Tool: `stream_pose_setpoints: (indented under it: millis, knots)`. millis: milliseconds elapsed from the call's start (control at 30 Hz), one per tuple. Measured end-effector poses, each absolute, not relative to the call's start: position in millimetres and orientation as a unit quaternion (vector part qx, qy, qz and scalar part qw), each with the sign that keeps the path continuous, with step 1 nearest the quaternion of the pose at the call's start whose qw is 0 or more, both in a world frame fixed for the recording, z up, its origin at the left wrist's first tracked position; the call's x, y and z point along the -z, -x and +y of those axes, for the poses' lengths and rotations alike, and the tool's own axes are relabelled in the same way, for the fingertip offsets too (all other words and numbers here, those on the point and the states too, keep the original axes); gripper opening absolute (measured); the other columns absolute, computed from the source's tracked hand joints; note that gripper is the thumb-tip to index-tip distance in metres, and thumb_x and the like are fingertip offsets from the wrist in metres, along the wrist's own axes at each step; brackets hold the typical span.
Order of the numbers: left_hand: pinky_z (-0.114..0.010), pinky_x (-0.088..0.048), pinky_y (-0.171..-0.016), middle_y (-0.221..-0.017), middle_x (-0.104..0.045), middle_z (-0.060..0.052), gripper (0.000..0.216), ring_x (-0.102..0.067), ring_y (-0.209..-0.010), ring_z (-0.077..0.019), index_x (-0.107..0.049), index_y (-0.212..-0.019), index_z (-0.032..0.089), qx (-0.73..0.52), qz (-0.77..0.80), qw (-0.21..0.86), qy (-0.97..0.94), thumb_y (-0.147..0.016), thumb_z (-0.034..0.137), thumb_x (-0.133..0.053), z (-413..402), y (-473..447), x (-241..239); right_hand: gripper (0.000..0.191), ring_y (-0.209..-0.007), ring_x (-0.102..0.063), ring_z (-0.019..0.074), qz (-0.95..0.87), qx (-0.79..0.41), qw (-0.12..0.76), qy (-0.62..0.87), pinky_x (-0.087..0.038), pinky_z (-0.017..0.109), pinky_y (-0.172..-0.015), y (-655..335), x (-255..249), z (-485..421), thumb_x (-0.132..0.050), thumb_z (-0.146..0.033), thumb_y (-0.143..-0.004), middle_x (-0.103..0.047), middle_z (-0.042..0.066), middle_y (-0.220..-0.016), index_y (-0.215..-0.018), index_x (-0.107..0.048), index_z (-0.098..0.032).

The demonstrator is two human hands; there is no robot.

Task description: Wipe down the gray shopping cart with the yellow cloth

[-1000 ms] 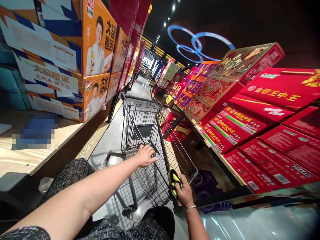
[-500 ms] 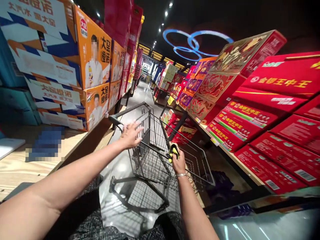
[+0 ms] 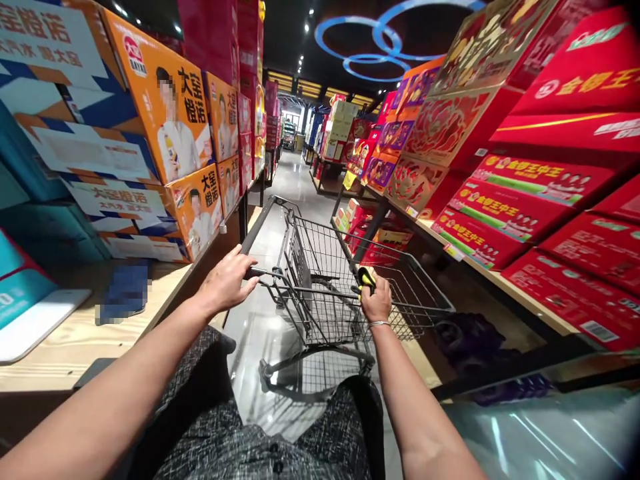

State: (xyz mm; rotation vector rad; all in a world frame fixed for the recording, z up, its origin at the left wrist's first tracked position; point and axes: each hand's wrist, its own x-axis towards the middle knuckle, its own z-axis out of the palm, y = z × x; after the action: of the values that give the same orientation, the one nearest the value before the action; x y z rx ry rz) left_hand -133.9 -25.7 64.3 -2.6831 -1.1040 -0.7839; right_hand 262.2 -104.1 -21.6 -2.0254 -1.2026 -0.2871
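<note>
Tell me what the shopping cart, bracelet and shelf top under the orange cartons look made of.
Shopping cart: likely dark grey metal, judging by thin crossed wires and dull sheen.
Bracelet: probably polished silvery metal, given its glint.
Shelf top: pale wood or laminate, with visible grain.

The yellow-and-black object (image 3: pixel 367 275) is partly hidden, its shape seemingly unclear.

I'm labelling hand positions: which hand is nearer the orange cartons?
Left. The left hand, at the cart handle, is below and right of the orange cartons; the right hand, holding a black-and-yellow item, is farther right.
</note>
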Motion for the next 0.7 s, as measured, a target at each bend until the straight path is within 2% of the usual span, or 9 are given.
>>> stream_pose_setpoints:
  millis: [133,233,300,400,533,600,700]
  knots:
    - [-0.054,-0.035,-0.115,-0.121,-0.064,-0.012,0.044,-0.037,-0.14,-0.0352,-0.055,-0.126,0.017,0.282,-0.332,0.018,0.9,-0.086,0.035,-0.054,-54.1,139.9,-66.9,0.042,-0.116,-0.052,0.028,-0.486,0.138,0.436,0.745,-0.039,0.046,-0.104,-279.0,29.7,-103.9,-0.046,-0.026,-0.079,-0.059,0.015,-0.119,-0.118,-0.055,-0.016]
    - [-0.055,-0.029,-0.117,-0.124,-0.064,-0.01,0.061,-0.049,-0.131,-0.0315,-0.04,-0.143,0.019,0.314,-0.31,-0.072,0.894,-0.086,0.032,-0.059,-63.6,147.9,-66.6,0.042,-0.112,-0.054,0.0287,-0.477,0.138,0.49,0.716,-0.042,0.049,-0.103,-276.1,32.1,-100.7,-0.05,-0.028,-0.075,-0.06,0.014,-0.114,-0.114,-0.056,-0.017]
    - [-0.053,-0.031,-0.116,-0.127,-0.062,-0.011,0.071,-0.052,-0.128,-0.0286,-0.028,-0.151,0.021,0.346,-0.291,-0.182,0.873,-0.088,0.034,-0.059,-64.9,153.2,-64.5,0.043,-0.11,-0.056,0.0281,-0.483,0.112,0.529,0.689,-0.045,0.049,-0.1,-256.1,28.4,-99.8,-0.053,-0.029,-0.075,-0.06,0.013,-0.114,-0.116,-0.055,-0.017]
    - [-0.052,-0.029,-0.116,-0.135,-0.057,-0.013,0.07,-0.045,-0.134,-0.0288,-0.018,-0.155,0.022,0.4,-0.237,-0.354,0.812,-0.096,0.045,-0.048,-64.1,157.9,-59.0,0.046,-0.106,-0.06,0.0254,-0.553,0.058,0.575,0.6,-0.05,0.046,-0.096,-196.0,12.0,-105.5,-0.057,-0.028,-0.08,-0.06,0.012,-0.117,-0.124,-0.052,-0.019]
    - [-0.053,-0.019,-0.119,-0.138,-0.055,-0.014,0.076,-0.042,-0.136,-0.0319,-0.024,-0.156,0.021,0.446,-0.216,-0.439,0.749,-0.096,0.067,-0.034,-67.0,156.5,-52.0,0.056,-0.117,-0.056,0.0248,-0.685,0.093,0.606,0.393,-0.051,0.045,-0.098,-96.5,-19.7,-123.2,-0.061,-0.026,-0.086,-0.057,0.012,-0.124,-0.139,-0.042,-0.026]
    - [-0.053,-0.025,-0.117,-0.141,-0.051,-0.015,0.088,-0.043,-0.135,-0.0343,-0.024,-0.155,0.022,0.454,-0.216,-0.485,0.715,-0.089,0.079,-0.03,-71.0,154.6,-50.7,0.055,-0.118,-0.056,0.024,-0.741,0.131,0.575,0.321,-0.052,0.043,-0.097,-58.2,-29.9,-127.6,-0.065,-0.028,-0.087,-0.057,0.01,-0.125,-0.138,-0.045,-0.03]
    - [-0.054,-0.041,-0.105,-0.143,-0.048,-0.015,0.101,-0.054,-0.122,-0.0362,-0.025,-0.154,0.026,0.461,-0.2,-0.563,0.656,-0.077,0.091,-0.029,-77.6,152.1,-53.1,0.04,-0.117,-0.055,0.0207,-0.798,0.204,0.499,0.269,-0.049,0.037,-0.098,-23.9,-30.0,-122.2,-0.069,-0.029,-0.087,-0.061,0.003,-0.123,-0.125,-0.059,-0.037]
